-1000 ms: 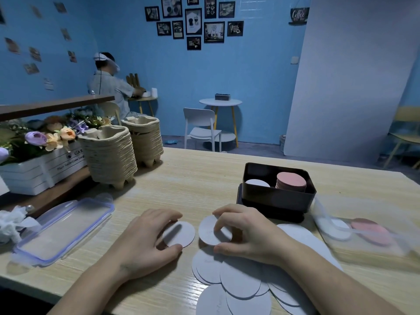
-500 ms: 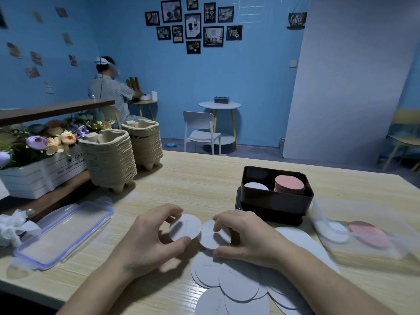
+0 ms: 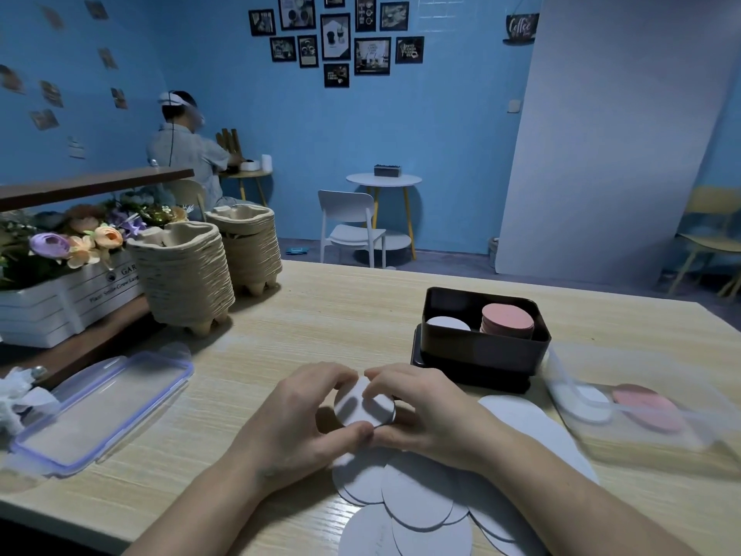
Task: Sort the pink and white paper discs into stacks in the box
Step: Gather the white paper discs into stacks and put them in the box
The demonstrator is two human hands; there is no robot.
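Observation:
My left hand (image 3: 298,425) and my right hand (image 3: 425,411) meet in front of me, both holding white paper discs (image 3: 363,407) pressed together between the fingers. Several more white discs (image 3: 417,503) lie overlapping on the wooden table (image 3: 320,315) just below my hands. Behind my right hand stands the dark box (image 3: 481,351). Inside it a low white stack (image 3: 448,325) sits on the left and a taller pink stack (image 3: 507,319) on the right.
A clear plastic bag (image 3: 641,411) with a white and a pink disc lies to the right. A clear lid (image 3: 104,407) rests at the left, behind it two piles of pulp cup trays (image 3: 184,278) and a flower crate (image 3: 60,298). A person sits far back.
My left hand lifted its white disc off the table and carried it right, onto the disc in my right hand. The two discs, apart before, now overlap.

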